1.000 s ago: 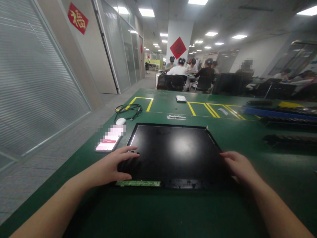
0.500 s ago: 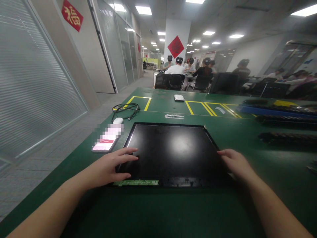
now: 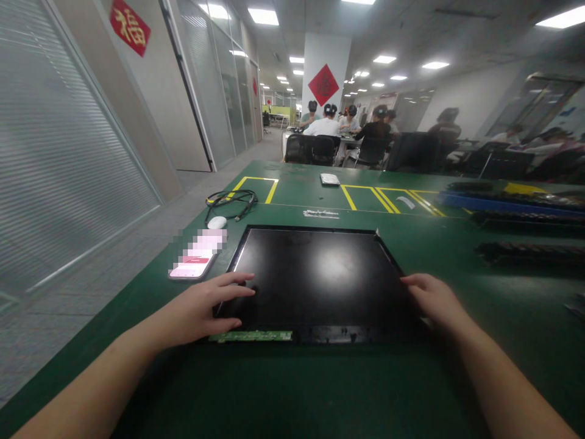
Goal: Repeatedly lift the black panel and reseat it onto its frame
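A black flat display panel lies face up in front of me, with a bright reflection on its glossy face. Along its near edge on the left runs a narrow green circuit board. My left hand rests over the panel's left edge, its fingers stretched out and apart. At the right edge, my right hand grips the panel's side, thumb on the rim; the other fingers are mostly hidden beneath or behind it.
On the green table, a phone, a white mouse and a coiled black cable lie to the left. A hard drive sits at the back. Dark strips and a blue piece lie right. People sit beyond.
Both hands and the panel hold almost the same position. The whole view has shifted very slightly.
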`<state>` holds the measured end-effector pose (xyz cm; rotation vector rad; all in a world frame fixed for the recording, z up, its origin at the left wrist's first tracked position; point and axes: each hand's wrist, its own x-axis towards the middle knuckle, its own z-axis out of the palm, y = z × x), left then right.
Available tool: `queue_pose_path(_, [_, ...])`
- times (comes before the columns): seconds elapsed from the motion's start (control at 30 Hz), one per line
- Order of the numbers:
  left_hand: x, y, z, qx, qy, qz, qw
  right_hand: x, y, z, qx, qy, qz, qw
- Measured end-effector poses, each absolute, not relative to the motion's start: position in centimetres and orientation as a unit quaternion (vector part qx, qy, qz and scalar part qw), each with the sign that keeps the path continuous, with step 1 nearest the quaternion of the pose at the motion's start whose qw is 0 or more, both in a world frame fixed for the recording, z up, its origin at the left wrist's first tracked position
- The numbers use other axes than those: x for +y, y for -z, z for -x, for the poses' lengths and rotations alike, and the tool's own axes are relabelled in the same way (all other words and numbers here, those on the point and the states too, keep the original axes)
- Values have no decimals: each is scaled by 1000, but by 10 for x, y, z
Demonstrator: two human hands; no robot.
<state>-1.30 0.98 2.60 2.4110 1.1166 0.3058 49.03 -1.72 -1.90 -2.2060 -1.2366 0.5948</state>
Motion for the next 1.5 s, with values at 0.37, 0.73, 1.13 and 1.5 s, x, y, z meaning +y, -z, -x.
queue_pose_path(0.37, [29,-7,29,549,-140,-819,92,-18,13,-489,-471,-219,812,265])
queue_pose_path(0.73, [27,-5,16,557,-95,-822,69,-18,15,-491,-470,-223,812,265])
queue_pose_path(1.13, [22,-9,3,554,-71,-827,67,-17,29,-506,-491,-218,799,270])
queue_pose_path(1.5, [23,-3,-2,587,-106,-797,92,-17,16,-494,-476,-208,820,241])
